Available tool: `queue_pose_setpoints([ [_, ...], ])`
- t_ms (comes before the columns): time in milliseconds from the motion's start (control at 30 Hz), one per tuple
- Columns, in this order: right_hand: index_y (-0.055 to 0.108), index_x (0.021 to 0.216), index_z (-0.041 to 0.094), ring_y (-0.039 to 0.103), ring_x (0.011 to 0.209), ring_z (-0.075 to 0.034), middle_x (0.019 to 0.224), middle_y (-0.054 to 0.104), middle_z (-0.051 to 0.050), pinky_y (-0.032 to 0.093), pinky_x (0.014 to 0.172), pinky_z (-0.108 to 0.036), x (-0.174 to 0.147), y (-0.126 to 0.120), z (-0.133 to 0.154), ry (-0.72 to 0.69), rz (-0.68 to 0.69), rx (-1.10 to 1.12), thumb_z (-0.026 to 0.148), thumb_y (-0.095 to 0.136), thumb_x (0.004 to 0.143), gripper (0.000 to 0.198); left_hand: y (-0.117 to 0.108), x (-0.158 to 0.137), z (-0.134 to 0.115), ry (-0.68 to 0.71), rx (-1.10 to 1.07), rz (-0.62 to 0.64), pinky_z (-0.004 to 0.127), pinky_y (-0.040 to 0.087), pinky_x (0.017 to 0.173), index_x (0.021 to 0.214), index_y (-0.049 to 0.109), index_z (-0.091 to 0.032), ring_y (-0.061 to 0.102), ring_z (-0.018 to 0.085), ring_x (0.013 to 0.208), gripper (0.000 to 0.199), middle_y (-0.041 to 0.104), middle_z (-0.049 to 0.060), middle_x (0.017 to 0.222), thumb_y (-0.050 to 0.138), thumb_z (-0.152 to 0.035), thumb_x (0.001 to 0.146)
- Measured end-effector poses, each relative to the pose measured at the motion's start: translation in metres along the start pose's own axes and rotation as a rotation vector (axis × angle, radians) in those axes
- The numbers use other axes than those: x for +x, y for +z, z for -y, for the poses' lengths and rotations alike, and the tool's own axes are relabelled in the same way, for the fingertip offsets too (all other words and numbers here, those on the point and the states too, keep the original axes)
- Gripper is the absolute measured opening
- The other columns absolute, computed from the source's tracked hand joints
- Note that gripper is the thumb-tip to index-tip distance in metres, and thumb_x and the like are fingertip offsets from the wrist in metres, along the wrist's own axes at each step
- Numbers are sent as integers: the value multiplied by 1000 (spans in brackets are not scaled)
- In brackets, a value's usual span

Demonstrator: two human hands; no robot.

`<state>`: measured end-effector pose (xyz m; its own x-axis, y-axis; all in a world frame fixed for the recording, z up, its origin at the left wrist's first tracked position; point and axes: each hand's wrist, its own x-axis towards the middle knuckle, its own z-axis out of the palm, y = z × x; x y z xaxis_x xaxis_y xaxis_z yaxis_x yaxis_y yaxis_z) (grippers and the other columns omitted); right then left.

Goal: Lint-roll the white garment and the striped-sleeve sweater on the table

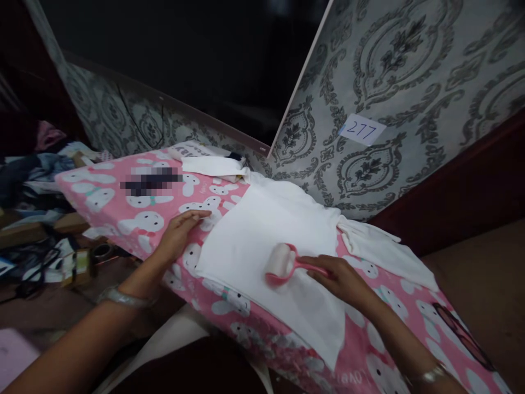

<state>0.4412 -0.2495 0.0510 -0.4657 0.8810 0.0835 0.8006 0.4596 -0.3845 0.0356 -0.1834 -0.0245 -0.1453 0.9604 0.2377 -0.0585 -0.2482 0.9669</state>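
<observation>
My right hand (342,279) is closed around the pink handle of a lint roller (279,261). The roller's white cylinder is over the front part of a white long-sleeved top (262,230), spread flat with its sleeves out to both sides. Just left of the top's edge is my left hand (180,232), fingers drawn together and pointing at the fabric. Something small and pale may be between its fingertips, but I cannot make it out. Under the top lies a pink cloth (156,219) with white bunny prints, covering a table.
A blurred dark item (151,180) lies on the cloth's far left. Glasses (463,336) rest near the right edge. Another printed garment (197,150) sits behind the sleeve. A large dark screen (184,60) hangs behind. Clothes and boxes (41,230) are piled left.
</observation>
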Motion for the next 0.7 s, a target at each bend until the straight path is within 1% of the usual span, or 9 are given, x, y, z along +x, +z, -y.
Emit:
queue_pose_setpoints([
  [67,68,125,30,70,82,-20,104,76,-5,53,77,-31,34,16,18,-95,18,40,34,53,94,35,-4,-1,-4,-8,-230,-90,45,44,103,87,73,-21,64,26,112,23,74,9,109,67,-40,75],
  [133,67,126,29,70,85,-20,106,76,-4,52,79,-31,71,35,40,-184,28,78,30,55,94,35,-11,-2,-8,-8,-365,-142,43,46,100,83,70,-21,65,24,109,17,75,7,103,68,-34,72],
  [233,67,126,29,70,97,-20,115,75,-3,52,88,-32,117,61,74,-240,10,154,24,58,92,36,-24,-5,-16,0,-386,-185,42,48,96,84,68,-21,66,23,106,17,75,6,98,66,-33,73],
  [300,68,125,29,69,105,-21,121,72,-2,51,93,-34,131,69,89,-232,-8,224,22,58,91,36,-33,-9,-20,13,-363,-212,40,49,92,85,67,-20,67,22,102,20,74,6,96,65,-36,73],
  [367,68,125,30,67,113,-22,126,70,-1,50,98,-36,128,69,90,-216,-32,302,24,58,91,36,-40,-12,-23,16,-351,-237,36,50,86,86,67,-20,68,21,95,22,74,5,92,65,-37,73],
  [467,67,126,29,64,117,-24,129,68,-2,49,100,-39,91,55,73,-167,-65,369,32,58,93,35,-44,-14,-22,-14,-367,-251,30,51,75,86,68,-20,68,18,83,23,72,3,84,68,-38,72],
  [533,68,126,29,68,109,-25,124,71,-4,52,94,-37,58,42,61,-107,-52,325,35,57,93,35,-42,-13,-19,-47,-387,-250,28,50,69,85,68,-20,67,17,76,22,70,2,78,69,-37,71],
  [600,68,126,30,70,92,-22,111,75,-5,54,83,-33,32,35,56,-71,-2,225,35,56,94,35,-36,-12,-16,-77,-398,-237,27,49,67,84,68,-19,66,16,73,21,69,1,75,70,-33,70],
  [700,65,130,32,67,76,-18,94,74,-4,51,72,-28,28,44,72,-99,51,101,32,53,96,36,-25,-9,-15,-83,-403,-222,28,49,68,83,68,-18,66,16,74,18,69,2,74,70,-30,68],
])
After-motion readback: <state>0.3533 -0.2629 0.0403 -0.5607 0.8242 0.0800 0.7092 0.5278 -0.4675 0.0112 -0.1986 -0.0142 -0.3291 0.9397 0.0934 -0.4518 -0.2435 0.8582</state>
